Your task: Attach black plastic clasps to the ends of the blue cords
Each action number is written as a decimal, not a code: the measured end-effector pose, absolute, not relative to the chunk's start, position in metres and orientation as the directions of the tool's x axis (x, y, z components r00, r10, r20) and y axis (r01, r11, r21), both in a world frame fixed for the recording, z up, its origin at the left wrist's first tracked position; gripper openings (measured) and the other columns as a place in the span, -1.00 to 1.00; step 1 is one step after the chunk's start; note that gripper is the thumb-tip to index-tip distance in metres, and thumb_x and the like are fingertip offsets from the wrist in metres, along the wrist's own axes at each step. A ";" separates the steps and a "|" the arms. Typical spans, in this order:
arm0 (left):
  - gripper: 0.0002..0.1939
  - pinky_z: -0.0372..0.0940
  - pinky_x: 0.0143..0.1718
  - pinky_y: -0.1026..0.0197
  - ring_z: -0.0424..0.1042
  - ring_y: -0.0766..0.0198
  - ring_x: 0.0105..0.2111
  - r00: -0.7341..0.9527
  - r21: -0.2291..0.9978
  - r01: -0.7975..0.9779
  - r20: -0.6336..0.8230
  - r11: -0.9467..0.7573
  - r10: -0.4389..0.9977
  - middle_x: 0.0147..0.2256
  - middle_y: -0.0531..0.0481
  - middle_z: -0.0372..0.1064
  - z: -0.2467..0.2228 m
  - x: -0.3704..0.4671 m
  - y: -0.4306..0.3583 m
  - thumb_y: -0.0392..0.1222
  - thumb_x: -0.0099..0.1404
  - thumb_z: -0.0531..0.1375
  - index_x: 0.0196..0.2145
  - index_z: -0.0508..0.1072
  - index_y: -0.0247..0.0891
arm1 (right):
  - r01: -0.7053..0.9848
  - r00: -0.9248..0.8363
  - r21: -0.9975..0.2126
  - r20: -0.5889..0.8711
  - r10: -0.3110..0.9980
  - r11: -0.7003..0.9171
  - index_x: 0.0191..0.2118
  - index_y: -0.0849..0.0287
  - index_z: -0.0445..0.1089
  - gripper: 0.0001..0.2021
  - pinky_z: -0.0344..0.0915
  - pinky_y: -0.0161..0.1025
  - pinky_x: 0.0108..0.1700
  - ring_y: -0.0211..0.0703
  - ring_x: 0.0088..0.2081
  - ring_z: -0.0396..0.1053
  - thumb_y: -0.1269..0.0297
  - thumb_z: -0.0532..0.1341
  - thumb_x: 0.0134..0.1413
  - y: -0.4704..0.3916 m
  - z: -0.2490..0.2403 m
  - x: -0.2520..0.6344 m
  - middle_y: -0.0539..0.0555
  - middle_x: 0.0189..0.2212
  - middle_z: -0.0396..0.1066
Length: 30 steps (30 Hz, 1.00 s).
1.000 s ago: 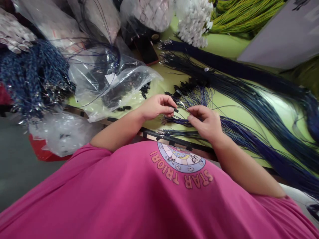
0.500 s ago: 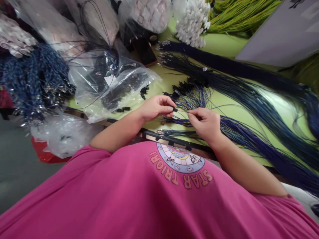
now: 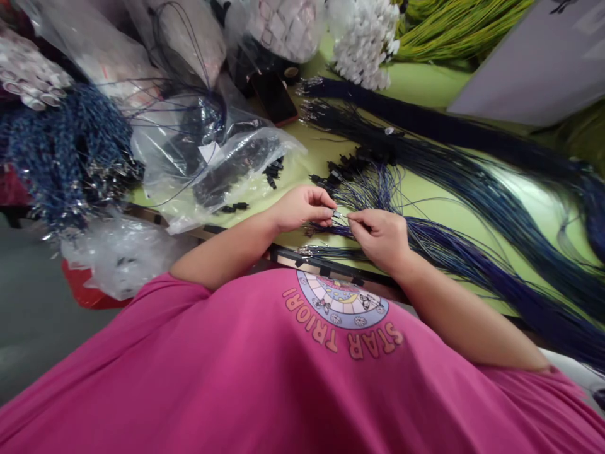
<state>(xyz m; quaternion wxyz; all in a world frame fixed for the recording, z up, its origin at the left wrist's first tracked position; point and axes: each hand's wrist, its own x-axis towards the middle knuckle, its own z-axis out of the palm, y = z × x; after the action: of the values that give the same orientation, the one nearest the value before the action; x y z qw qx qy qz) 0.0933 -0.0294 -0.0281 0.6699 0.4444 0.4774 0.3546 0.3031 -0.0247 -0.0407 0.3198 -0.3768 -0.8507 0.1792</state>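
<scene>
Thumb and fingers of my left hand (image 3: 305, 208) pinch a small black connector (image 3: 336, 214). Close on its right, my right hand (image 3: 382, 236) is closed on a thin wire whose light tip points at the connector; whether the two touch is too small to tell. Just behind my hands lies a pile of black connectors (image 3: 347, 167) with thin purple wires (image 3: 380, 186). A bundle of blue wires (image 3: 449, 252) runs from beneath my right hand toward the right.
The green table (image 3: 435, 85) holds dark wire bundles (image 3: 425, 120), a phone (image 3: 274, 98), plastic bags (image 3: 189, 164) and white connectors (image 3: 363, 44). Blue twisted wires (image 3: 70, 145) hang at the left. A pale panel (image 3: 534, 57) stands at the back right.
My right hand has moved left, bringing the wire tip close to the connector. My left hand has shifted slightly right and down, still pinching the connector.
</scene>
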 end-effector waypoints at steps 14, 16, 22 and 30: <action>-0.88 0.37 -0.31 0.23 0.42 0.41 -0.53 0.167 0.957 0.189 -0.254 0.222 0.953 -0.52 0.04 0.45 -0.017 0.093 -0.023 -0.40 0.12 0.25 -0.33 0.44 -0.37 | 0.516 -0.477 -0.693 0.254 0.841 0.502 -0.34 0.16 0.55 -0.81 0.32 -0.25 -0.25 -0.18 -0.34 0.48 0.29 0.17 0.12 -0.012 -0.036 0.309 0.05 -0.38 0.57; -0.90 0.36 -0.30 0.22 0.40 0.40 -0.52 0.101 0.941 0.299 -0.199 0.161 0.975 -0.53 0.04 0.43 -0.008 0.091 -0.016 -0.40 0.14 0.24 -0.32 0.46 -0.37 | 0.520 -0.423 -0.691 0.302 0.855 0.501 -0.28 0.15 0.55 -0.80 0.34 -0.19 -0.16 -0.13 -0.26 0.47 0.29 0.16 0.13 -0.010 -0.033 0.313 0.09 -0.30 0.56; -0.84 0.31 -0.21 0.21 0.39 0.34 -0.39 0.069 0.810 0.587 -0.040 -0.008 0.997 -0.43 0.01 0.44 -0.003 0.084 0.031 -0.38 0.14 0.23 -0.27 0.51 -0.35 | 0.509 -0.600 -0.523 0.354 0.717 0.684 -0.26 0.16 0.51 -0.75 0.28 -0.19 -0.12 -0.11 -0.22 0.41 0.30 0.07 0.20 -0.018 -0.025 0.317 0.13 -0.30 0.51; -0.76 0.26 -0.01 0.15 0.40 0.23 -0.19 0.122 0.565 0.815 0.053 -0.130 0.991 -0.15 -0.10 0.43 -0.035 0.083 0.059 -0.27 0.19 0.21 -0.17 0.53 -0.33 | 0.443 -0.896 -0.239 -0.075 0.438 0.864 -0.33 0.21 0.45 -0.75 0.19 -0.22 -0.29 -0.10 -0.28 0.40 0.34 0.03 0.21 -0.032 -0.033 0.308 0.14 -0.33 0.46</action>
<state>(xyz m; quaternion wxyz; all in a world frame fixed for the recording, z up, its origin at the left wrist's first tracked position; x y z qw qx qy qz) 0.0826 0.0593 -0.0350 0.2048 0.7204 0.6268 0.2149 0.3081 -0.0315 -0.0332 -0.0089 -0.2282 -0.9654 0.1261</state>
